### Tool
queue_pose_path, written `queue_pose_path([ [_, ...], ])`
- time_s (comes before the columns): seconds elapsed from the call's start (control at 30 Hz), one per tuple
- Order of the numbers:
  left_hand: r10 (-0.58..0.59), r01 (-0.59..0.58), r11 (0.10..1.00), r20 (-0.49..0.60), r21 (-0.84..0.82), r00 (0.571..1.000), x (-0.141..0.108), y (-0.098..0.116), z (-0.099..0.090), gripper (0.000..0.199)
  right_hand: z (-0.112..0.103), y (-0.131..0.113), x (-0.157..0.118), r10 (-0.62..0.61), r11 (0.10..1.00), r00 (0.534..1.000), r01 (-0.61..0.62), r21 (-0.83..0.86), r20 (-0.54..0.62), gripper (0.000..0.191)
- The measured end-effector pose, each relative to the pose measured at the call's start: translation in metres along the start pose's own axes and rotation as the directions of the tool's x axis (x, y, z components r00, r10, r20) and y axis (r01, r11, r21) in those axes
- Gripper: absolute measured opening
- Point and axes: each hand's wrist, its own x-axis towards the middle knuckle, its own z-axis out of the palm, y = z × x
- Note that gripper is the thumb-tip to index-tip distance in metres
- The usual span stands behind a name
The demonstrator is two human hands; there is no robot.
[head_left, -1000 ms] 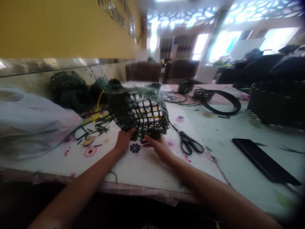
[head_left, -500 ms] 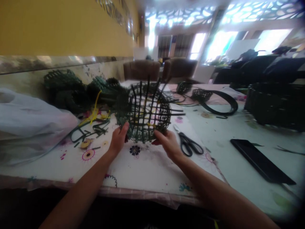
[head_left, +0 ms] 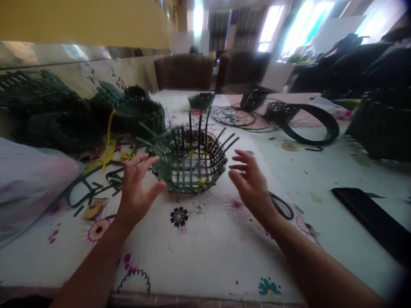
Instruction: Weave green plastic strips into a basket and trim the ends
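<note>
A round basket (head_left: pixel 189 175) woven from dark green strips rests on the flowered tablecloth, its opening facing up and toward me. Several loose strip ends stick up and out from its rim. To its left, my left hand (head_left: pixel 136 184) is open, thumb and fingers spread close to the basket's side. My right hand (head_left: pixel 252 179) is open too, a small gap to the right of the basket, fingers pointing at it. Behind the right wrist shows a black scissors handle (head_left: pixel 282 206); the rest of the scissors is hidden.
Green strip scraps (head_left: pixel 96 186) and yellow strips (head_left: pixel 107 156) lie at left by a white plastic bag (head_left: pixel 28 184). More woven baskets (head_left: pixel 128 113) stand behind. At right are a black phone-like slab (head_left: pixel 369 218), a coiled dark band (head_left: pixel 324 124) and a large dark basket (head_left: pixel 382 128).
Both hands have let go of the basket and moved apart. Held up and tilted before, it now sits on the cloth. The view has tipped downward.
</note>
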Motion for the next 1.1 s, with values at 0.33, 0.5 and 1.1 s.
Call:
queue_pose_path([
  [0.33,0.233,-0.192,0.962,0.217,-0.192,0.948,-0.008,0.017,0.02,0.011,0.008,-0.002,-0.012,-0.378,0.851,0.901,0.428,-0.304,0.212,0.019],
  [0.5,0.288,-0.248,0.951,0.228,-0.186,0.93,-0.008,0.021,0.01,0.009,0.003,-0.009,-0.012,-0.464,0.779,0.858,0.514,-0.36,0.22,0.022],
  [1.1,0.26,-0.181,0.947,0.301,-0.267,0.917,-0.005,0.006,0.003,0.04,-0.004,-0.008,-0.006,-0.499,0.702,0.825,0.564,-0.435,0.265,0.047],
])
